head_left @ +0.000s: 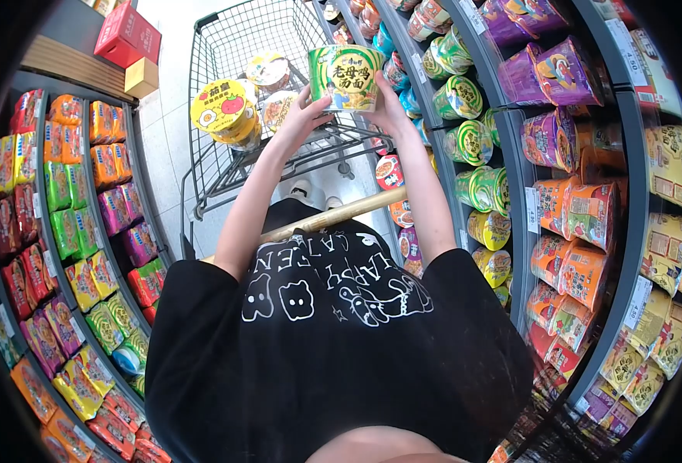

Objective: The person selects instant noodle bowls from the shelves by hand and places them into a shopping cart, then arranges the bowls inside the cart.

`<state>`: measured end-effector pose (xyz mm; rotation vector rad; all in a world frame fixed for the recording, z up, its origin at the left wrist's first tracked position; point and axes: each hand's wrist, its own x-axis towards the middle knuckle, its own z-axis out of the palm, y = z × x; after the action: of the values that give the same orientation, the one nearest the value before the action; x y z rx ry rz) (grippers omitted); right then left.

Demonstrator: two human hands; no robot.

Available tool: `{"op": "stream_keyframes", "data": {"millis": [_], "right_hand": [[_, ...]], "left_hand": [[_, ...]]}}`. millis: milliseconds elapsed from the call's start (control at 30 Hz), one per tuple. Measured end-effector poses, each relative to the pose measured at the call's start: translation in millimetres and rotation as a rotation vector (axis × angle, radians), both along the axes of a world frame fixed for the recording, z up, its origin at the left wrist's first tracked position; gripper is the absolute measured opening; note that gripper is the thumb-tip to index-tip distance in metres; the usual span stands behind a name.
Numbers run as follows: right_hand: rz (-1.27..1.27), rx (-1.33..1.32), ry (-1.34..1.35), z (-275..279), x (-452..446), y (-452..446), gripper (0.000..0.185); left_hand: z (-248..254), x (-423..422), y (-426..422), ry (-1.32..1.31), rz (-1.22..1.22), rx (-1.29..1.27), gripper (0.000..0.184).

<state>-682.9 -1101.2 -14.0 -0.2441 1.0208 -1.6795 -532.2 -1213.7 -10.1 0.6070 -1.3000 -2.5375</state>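
A green and white noodle tub (346,77) is held up over the near right part of a wire shopping cart (225,58). My left hand (302,116) grips the tub's left side, and my right hand (391,112) is wrapped round its right side. Inside the cart, left of the held tub, stand yellow noodle tubs (221,108), with a white and yellow tub (268,71) behind them. Another pale tub (279,108) is partly hidden by my left hand.
Shelves of noodle tubs (472,143) rise close on the right. Packets of noodles (67,185) fill shelves on the left. A red box (128,36) and a small yellow box (142,78) are at the upper left. The cart's wooden-coloured handle (333,217) crosses before my body.
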Motion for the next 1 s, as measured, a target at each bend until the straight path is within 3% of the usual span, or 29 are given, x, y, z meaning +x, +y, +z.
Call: {"op": "stream_keyframes", "data": {"millis": [200,233,267,300,367,400,433,500,800,867,900,933,1000], "right_hand": [[-0.051,-0.043,0.086,-17.3,-12.0,-2.7,0.066],[-0.051,-0.043,0.087,-17.1,-11.3,-3.1,0.066],[-0.106,0.053,0.308,-17.3,-10.3,-3.8,0.072],[-0.161,0.15,0.529,-16.4,-8.7,-4.9,0.078],[-0.16,0.139,0.659,-16.2,-3.3,-5.9,0.084],[-0.158,0.127,0.789,-15.6,-0.8,-7.1,0.09],[-0.156,0.119,0.947,-14.4,-0.1,-8.9,0.094],[-0.086,0.112,1.037,-13.2,4.3,-9.9,0.092],[-0.002,-0.012,1.256,-39.0,8.2,-13.4,0.097],[0.098,0.447,1.501,-60.2,13.9,-9.7,0.095],[0.203,0.685,1.488,-62.2,21.5,-5.3,0.087],[0.198,0.682,1.487,-53.2,24.6,-3.1,0.087],[0.786,0.616,1.205,-38.1,21.0,0.2,0.078]], "left_hand": [[-7.2,2.0,-2.7,-0.187,0.06,-0.096,0.06],[-15.7,3.3,-5.9,-0.22,0.059,-0.277,0.064],[-24.1,3.7,-10.1,-0.251,0.059,-0.458,0.068],[-24.5,3.3,-13.7,-0.25,0.059,-0.458,0.068],[-25.6,2.5,-18.8,-0.348,0.11,-0.082,0.057],[-23.5,2.8,-21.1,-0.348,0.109,-0.082,0.057],[-21.3,3.1,-23.6,-0.399,0.122,0.073,0.051],[-21.8,7.5,-30.2,-0.458,0.048,0.279,0.042],[-32.1,13.2,-26.3,-0.281,0.08,0.277,0.033],[-46.3,14.0,-30.8,-0.292,0.121,0.217,0.031],[-57.7,15.5,-37.2,-0.351,0.142,0.137,0.032],[-71.6,16.9,-44.2,-0.407,0.161,0.055,0.032],[-84.0,21.2,-51.8,-0.45,0.182,0.016,0.035]]}}
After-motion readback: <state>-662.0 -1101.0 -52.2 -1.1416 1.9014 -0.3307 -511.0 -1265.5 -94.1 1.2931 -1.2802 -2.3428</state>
